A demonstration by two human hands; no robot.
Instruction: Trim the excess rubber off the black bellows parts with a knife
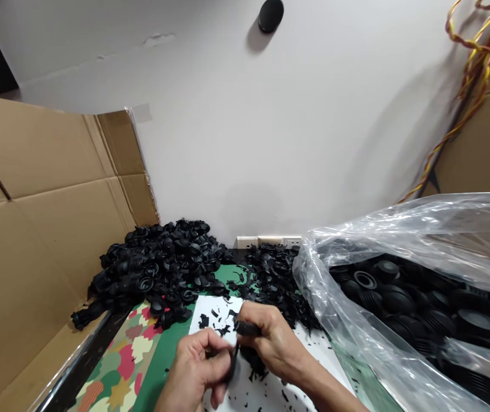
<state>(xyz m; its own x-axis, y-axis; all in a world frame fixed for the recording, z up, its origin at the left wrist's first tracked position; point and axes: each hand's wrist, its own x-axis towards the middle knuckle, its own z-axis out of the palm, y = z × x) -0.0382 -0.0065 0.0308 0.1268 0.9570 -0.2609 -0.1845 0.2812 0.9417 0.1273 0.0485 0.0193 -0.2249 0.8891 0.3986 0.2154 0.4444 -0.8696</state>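
My left hand [204, 363] is closed, thumb and fingers pinched on a small black rubber part [231, 366], mostly hidden by the fingers. My right hand [270, 335] is wrapped round a short black tool handle [248, 328]; its working end is not clearly visible. The two hands meet over a white sheet [305, 389] strewn with black scraps. A small heap of black trimmings [253, 361] lies under my right hand. Beyond my left hand is a large pile of black ribbed rubber parts [159, 260].
A clear plastic bag [319, 286] on the right holds more black ribbed parts [399, 300]. Thin black scraps [277, 274] are heaped near the wall sockets [268, 242]. Cardboard [47, 200] walls the left side. A camouflage-patterned sheet [120, 366] lies on the green surface [161, 360].
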